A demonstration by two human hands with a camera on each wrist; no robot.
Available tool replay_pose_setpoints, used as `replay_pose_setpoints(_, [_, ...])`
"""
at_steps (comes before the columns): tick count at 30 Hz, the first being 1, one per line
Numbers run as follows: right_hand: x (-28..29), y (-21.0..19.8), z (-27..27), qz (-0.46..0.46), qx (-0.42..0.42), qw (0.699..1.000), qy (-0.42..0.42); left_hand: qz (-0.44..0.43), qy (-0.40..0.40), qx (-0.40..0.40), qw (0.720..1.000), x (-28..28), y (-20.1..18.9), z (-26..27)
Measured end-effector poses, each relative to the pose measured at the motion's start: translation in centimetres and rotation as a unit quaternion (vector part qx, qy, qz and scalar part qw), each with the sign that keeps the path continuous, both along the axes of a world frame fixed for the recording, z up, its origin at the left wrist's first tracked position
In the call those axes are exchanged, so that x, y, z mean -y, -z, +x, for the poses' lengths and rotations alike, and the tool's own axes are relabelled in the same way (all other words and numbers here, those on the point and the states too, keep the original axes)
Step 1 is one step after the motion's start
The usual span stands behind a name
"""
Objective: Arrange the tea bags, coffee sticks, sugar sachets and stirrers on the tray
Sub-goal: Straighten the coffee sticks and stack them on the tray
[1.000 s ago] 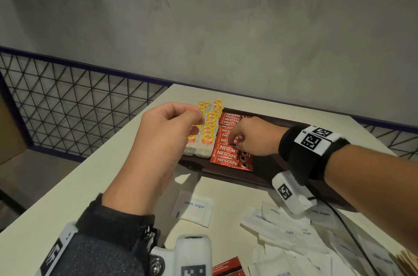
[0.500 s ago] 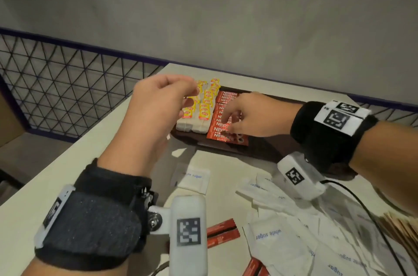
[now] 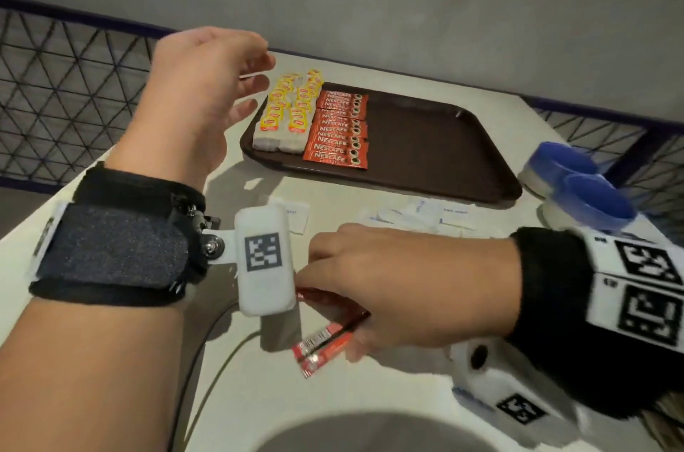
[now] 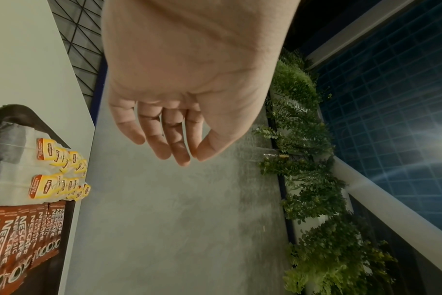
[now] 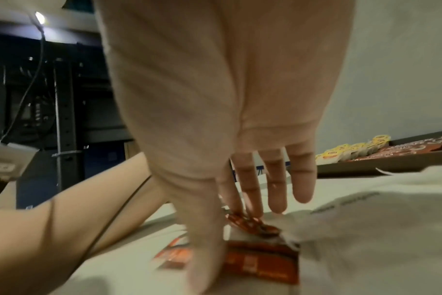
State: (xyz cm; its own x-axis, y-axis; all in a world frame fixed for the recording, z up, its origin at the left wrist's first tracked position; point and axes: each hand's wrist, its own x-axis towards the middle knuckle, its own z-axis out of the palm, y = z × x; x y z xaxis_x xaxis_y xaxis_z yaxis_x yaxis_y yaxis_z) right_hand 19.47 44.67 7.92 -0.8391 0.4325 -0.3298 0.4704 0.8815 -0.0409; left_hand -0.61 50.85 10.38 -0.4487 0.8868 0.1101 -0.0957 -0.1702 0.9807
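A dark brown tray (image 3: 444, 140) holds two rows of yellow-tagged tea bags (image 3: 285, 114) and a column of red coffee sticks (image 3: 337, 133) at its left end. My left hand (image 3: 255, 81) hovers above the tray's left corner, fingers loosely spread and holding nothing, as the left wrist view (image 4: 184, 157) confirms. My right hand (image 3: 329, 318) is down on the near table over loose coffee sticks (image 3: 318, 344). In the right wrist view its thumb and fingertips (image 5: 237, 209) pinch those sticks (image 5: 262, 259) from either side. White sugar sachets (image 3: 418, 211) lie scattered in front of the tray.
Two blue-lidded containers (image 3: 577, 188) stand at the table's right edge beside the tray. A thin cable (image 3: 218, 370) runs across the near table. A black mesh railing (image 3: 66, 88) borders the table on the left, and a grey wall stands behind.
My right hand left the coffee sticks on the tray and came back to the near table onto loose sticks. My left hand opened its fingers and stayed raised by the tray.
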Motion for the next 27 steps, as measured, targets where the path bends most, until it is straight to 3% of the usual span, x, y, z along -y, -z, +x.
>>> replay_pose_setpoints(7, [0.2, 1.0, -0.9, -0.040, -0.094, 0.993, 0.056, 0.007, 0.009, -0.005, 1.000, 0.0, 0.0, -0.1])
replay_pose_setpoints(11, [0.9, 1.5, -0.9, 0.000, -0.101, 0.993, 0.054, 0.008, 0.004, -0.002, 1.000, -0.1, 0.2, -0.5])
replay_pose_setpoints(15, [1.3, 0.1, -0.6, 0.007, -0.083, 0.994, 0.070, 0.004, -0.004, -0.004, 1.000, -0.1, 0.3, -0.8])
replay_pose_setpoints(18, [0.2, -1.8, 1.5, -0.040, -0.139, 0.980, 0.136, 0.002, 0.003, -0.010, 1.000, 0.1, 0.2, -0.6])
replay_pose_setpoints(20, [-1.2, -2.4, 3.3, -0.118, -0.246, 0.940, 0.207, -0.008, 0.037, -0.028, 0.999, 0.3, 0.0, 0.2])
replay_pose_setpoints(21, [-2.0, -2.6, 4.2, -0.176, -0.311, 0.900, 0.248, -0.017, 0.065, -0.041, 0.997, 0.5, -0.1, 0.9])
replay_pose_setpoints(25, [-3.9, -1.9, 6.7, -0.341, -0.520, 0.695, 0.361, -0.052, 0.232, -0.109, 0.965, 1.7, 0.0, 4.3])
replay_pose_setpoints(27, [-4.3, -1.2, 7.1, -0.364, -0.549, 0.657, 0.368, -0.069, 0.294, -0.143, 0.942, 2.3, 0.5, 6.0])
